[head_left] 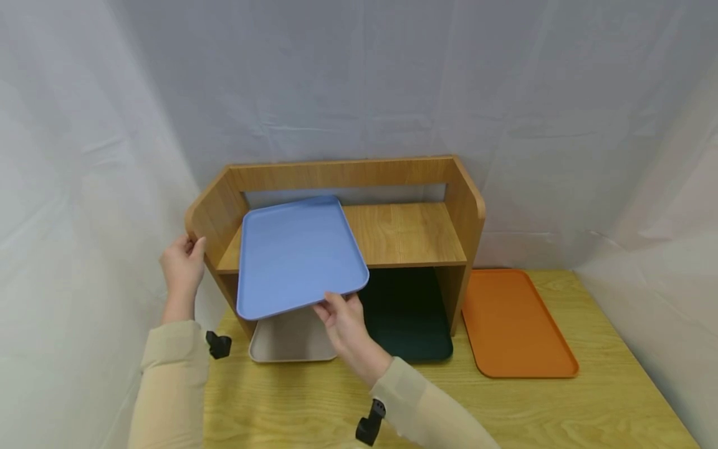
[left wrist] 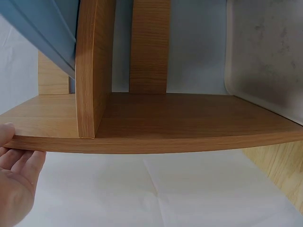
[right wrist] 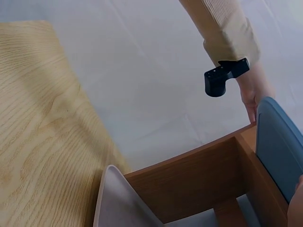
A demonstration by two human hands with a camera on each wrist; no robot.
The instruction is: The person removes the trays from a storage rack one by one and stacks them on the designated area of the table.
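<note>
Fingers of right hand (head_left: 343, 324) pinch blue tray (head_left: 297, 254), half onto shelf (head_left: 404, 234); left hand (head_left: 182, 265) grips shelf's side; orange tray (head_left: 516, 321) waits on bench (head_left: 561, 405).

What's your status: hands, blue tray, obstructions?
Left hand grips shelf side panel. Right hand pinches blue tray front edge, tray tilted over upper shelf. Nothing blocking.
</note>
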